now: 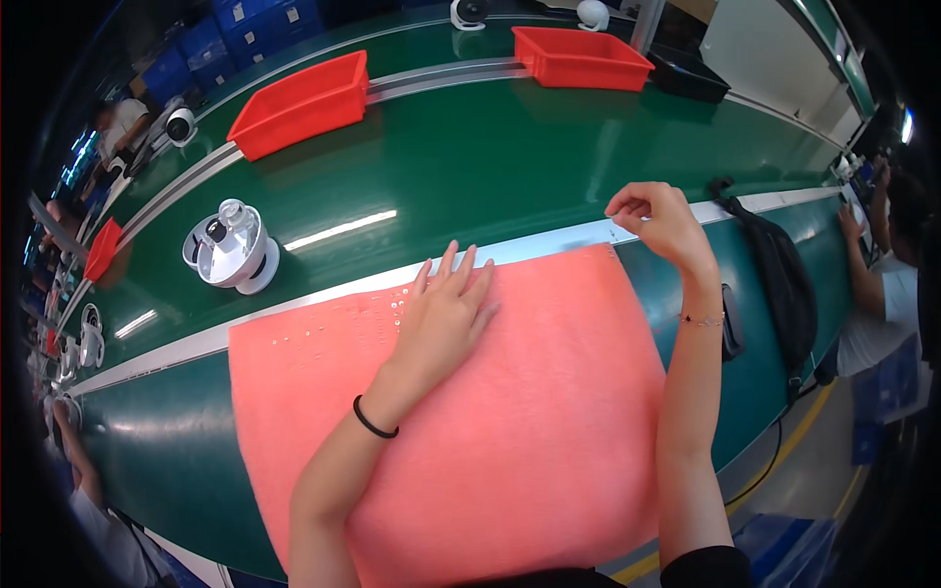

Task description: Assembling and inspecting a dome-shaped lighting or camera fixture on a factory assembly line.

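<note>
A pink soft cloth (529, 392) covers the bench edge in front of me. My left hand (441, 312) lies flat on its far part, fingers spread. Beside those fingers are several tiny shiny round pieces (398, 306), and a few more are scattered on the cloth farther left. My right hand (659, 220) is raised just beyond the cloth's far right corner, near the metal strip (559, 248). Its fingers are curled together in a pinch; whatever may be between them is too small to make out.
A white round device housing (233, 250) stands on the green belt (461, 167) at left. Red bins (299, 103) and a black tray (688, 75) line the far side. On the right lie a black bag (774, 269) and a dark flat object (732, 323). Co-workers sit at both sides.
</note>
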A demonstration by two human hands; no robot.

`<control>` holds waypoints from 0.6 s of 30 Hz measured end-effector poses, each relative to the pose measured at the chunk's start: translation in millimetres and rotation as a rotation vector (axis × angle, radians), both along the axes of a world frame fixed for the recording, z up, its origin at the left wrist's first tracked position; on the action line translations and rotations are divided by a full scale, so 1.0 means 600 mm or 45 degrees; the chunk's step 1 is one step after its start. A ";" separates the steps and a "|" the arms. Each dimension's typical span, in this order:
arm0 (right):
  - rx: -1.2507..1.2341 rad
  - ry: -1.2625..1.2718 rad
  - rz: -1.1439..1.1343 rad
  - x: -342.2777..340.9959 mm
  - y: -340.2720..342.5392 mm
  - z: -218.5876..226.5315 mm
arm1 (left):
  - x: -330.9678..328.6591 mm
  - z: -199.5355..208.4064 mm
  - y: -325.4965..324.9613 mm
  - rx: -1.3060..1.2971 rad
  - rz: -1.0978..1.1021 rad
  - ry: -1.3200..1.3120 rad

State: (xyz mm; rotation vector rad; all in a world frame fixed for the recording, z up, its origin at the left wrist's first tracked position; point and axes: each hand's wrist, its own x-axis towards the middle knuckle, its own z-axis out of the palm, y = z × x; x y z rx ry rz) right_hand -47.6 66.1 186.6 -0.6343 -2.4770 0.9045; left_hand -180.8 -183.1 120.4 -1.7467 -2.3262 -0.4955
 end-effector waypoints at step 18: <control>0.182 -0.379 -0.031 0.024 0.061 -0.058 | -0.017 0.009 -0.025 -0.045 0.162 -0.215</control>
